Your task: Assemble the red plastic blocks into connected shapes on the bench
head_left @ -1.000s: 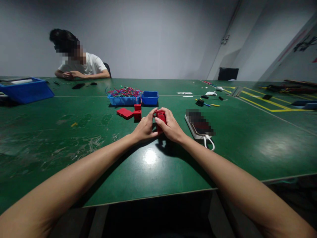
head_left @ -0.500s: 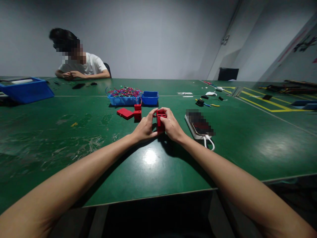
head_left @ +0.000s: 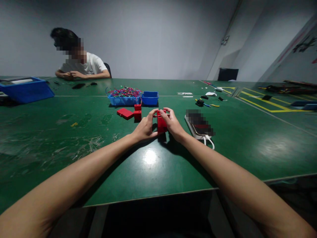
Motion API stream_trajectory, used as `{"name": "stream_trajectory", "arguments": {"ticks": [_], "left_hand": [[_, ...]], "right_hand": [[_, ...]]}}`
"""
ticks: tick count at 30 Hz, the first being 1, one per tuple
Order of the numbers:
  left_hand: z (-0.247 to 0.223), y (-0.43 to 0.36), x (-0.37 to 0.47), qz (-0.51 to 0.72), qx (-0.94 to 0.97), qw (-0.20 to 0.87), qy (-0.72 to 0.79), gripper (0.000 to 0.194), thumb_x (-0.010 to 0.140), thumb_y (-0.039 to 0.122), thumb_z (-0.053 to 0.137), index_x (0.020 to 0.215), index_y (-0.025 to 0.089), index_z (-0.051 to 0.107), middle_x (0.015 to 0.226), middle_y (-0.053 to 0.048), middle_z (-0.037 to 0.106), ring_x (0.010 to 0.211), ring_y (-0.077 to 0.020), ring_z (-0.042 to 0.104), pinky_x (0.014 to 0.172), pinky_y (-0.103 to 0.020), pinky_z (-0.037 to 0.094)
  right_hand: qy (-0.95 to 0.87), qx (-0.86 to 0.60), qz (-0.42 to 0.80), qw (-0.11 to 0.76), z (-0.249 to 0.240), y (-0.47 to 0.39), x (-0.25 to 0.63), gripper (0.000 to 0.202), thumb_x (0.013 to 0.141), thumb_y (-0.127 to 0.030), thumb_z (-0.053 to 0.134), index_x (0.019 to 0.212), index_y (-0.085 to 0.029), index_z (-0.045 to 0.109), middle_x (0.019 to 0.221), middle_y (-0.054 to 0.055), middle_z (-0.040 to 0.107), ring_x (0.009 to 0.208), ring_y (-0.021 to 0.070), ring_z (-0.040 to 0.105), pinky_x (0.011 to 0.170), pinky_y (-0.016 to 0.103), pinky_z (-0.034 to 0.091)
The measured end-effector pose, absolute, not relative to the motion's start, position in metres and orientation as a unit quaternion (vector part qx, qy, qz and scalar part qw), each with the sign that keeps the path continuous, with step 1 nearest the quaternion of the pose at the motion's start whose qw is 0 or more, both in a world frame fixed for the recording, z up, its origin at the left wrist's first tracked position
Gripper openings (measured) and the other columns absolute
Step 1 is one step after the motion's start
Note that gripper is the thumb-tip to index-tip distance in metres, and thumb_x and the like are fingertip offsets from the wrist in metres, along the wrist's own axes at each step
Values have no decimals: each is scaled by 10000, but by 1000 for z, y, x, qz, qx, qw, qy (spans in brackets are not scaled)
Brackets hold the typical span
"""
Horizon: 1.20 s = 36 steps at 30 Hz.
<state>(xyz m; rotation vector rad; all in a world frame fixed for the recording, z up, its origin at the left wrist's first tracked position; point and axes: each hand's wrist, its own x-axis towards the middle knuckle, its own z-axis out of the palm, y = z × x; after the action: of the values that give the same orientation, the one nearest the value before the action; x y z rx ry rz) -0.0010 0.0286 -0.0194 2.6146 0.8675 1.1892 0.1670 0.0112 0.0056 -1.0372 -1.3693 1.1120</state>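
Observation:
Between my two hands stands a small red block-like piece (head_left: 161,125), apparently plastic, on the green table. My left hand (head_left: 145,127) grips its left side, thumb low and fingers at the top. From the right, my right hand (head_left: 174,125) has its thumb on the upper front and its fingers curled over the top. The fingers hide part of the piece, and its exact kind cannot be made out. Beyond my left hand lie a flat red piece (head_left: 125,113) and two small red blocks, the nearer one (head_left: 137,115) just in front of the farther one (head_left: 137,107).
A blue bin of coloured wires (head_left: 125,99) stands beside a smaller blue bin (head_left: 150,98). To the right lies a phone on a white power bank (head_left: 198,127) with a cable loop. A large blue bin (head_left: 29,91) is far left. Another person (head_left: 84,66) sits across the table.
My right thumb has risen from the front of the red piece to its upper edge, uncovering more of the front face. My left hand has stayed almost still.

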Motion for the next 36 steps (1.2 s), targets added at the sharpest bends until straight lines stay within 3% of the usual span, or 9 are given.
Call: {"name": "stream_trajectory", "arguments": {"ticks": [5,10,15,19,23,29,36], "left_hand": [[-19,27,-2,382,874,67,293,965,752,327,743,1508,199,157,1444,-239,456,1255,-359,579,1026,-539,486],[-20,28,-3,393,869,76,291,957,736,339,757,1499,185,200,1466,-252,435,1257,-375,580,1016,-536,498],[-21,30,-2,392,868,106,285,977,737,383,775,1495,237,176,1473,-236,447,1163,-327,648,919,-473,564],[-18,27,0,394,863,161,272,1020,717,417,804,1493,264,159,1430,-214,522,1133,-311,672,923,-459,564],[-14,23,0,387,845,230,288,896,830,453,696,1509,238,154,1361,-186,592,1139,-297,677,983,-474,534],[-10,25,-2,379,798,367,291,869,834,488,652,1515,186,204,1412,-170,548,1266,-325,583,1096,-506,443],[-5,26,0,391,724,501,268,747,806,431,699,1404,187,325,1198,-116,655,1084,-256,654,968,-417,522]], "right_hand": [[-584,-427,463,512,10,4,163,818,651,-486,818,1306,-216,410,1089,77,663,956,202,675,922,409,550],[-586,-420,458,520,8,5,163,708,699,-517,775,1260,-237,447,1035,41,670,856,174,676,867,391,574],[-591,-416,460,516,2,12,166,571,794,-630,636,1203,-260,485,965,9,660,762,151,652,730,337,584],[-577,-401,482,522,4,10,166,573,760,-598,689,1170,-255,482,962,8,664,760,151,658,733,329,580],[-568,-395,485,535,9,6,164,554,730,-547,737,1124,-234,504,937,15,676,772,162,674,785,348,576],[-562,-423,485,520,14,4,166,638,680,-485,795,1187,-193,540,1010,56,694,851,173,676,851,361,558],[-554,-422,484,530,13,6,166,608,686,-454,797,1171,-176,557,1018,62,692,868,172,676,825,334,563]]}}
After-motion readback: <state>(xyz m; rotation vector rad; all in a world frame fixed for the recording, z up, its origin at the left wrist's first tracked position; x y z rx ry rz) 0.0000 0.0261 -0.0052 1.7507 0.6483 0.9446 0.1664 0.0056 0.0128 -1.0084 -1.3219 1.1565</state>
